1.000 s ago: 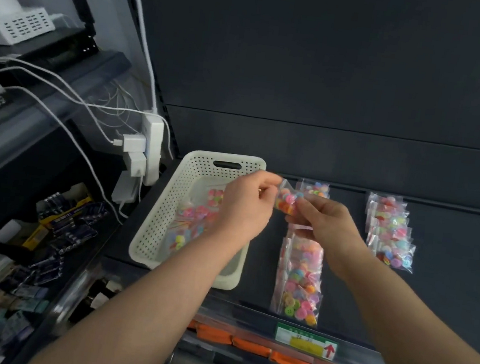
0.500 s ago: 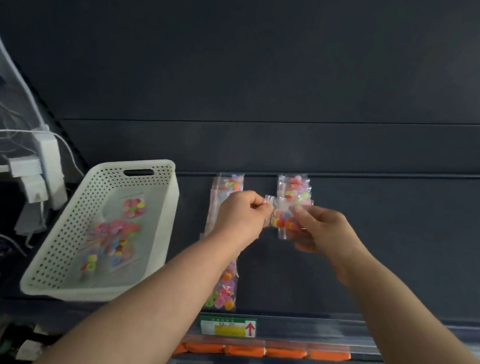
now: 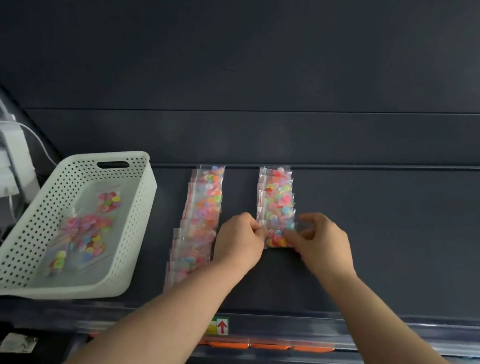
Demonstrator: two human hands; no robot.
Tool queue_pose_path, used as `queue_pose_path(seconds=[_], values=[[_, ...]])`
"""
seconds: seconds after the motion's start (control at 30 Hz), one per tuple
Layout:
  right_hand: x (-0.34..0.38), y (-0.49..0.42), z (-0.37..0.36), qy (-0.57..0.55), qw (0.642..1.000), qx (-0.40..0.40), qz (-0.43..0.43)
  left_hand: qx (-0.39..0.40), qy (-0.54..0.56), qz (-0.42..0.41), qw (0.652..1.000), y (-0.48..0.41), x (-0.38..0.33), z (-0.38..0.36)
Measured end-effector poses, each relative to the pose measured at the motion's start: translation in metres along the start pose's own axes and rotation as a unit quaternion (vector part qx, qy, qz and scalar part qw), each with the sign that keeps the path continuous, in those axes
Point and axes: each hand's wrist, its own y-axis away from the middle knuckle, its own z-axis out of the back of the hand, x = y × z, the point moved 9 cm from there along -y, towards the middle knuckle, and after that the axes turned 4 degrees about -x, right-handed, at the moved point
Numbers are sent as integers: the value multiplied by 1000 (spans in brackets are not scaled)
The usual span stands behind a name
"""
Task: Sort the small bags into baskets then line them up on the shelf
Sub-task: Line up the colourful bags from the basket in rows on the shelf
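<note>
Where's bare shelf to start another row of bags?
Widest: dark shelf right of the right-hand row of clear button bags. A narrow strip lies between it and the left-hand row. Tight between that row and the white perforated basket.

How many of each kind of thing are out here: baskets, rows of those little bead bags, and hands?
White basket: 1
Rows of bags: 2, left row and right row
Hands: 2, left hand and right hand, both pinching the right row's front bag
Total: 5
</note>
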Motion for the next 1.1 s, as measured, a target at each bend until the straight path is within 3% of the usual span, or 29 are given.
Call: queue_pose_path(seconds=[0.17, 0.3, 0.47, 0.63, 0.83, 1.1], values=[[3, -1, 1, 31, 999, -20, 19, -11, 13, 10, 1000, -5, 2, 1], [37, 3, 4, 105, 988, -50, 99, -19, -34, -32, 999, -4, -8, 27], [115, 21, -33, 200, 948, -18, 245, -118, -45, -84, 988, -1, -12, 117], [186, 52, -93, 243, 901, 33, 358, -211, -70, -13, 975, -3, 55, 210], [231, 80, -150, 202, 889, 81, 403, -155, -169, 82, 970, -11, 158, 259], [238, 70, -166, 196, 901, 81, 379, -116, -196, 18, 974, -59, 168, 232]])
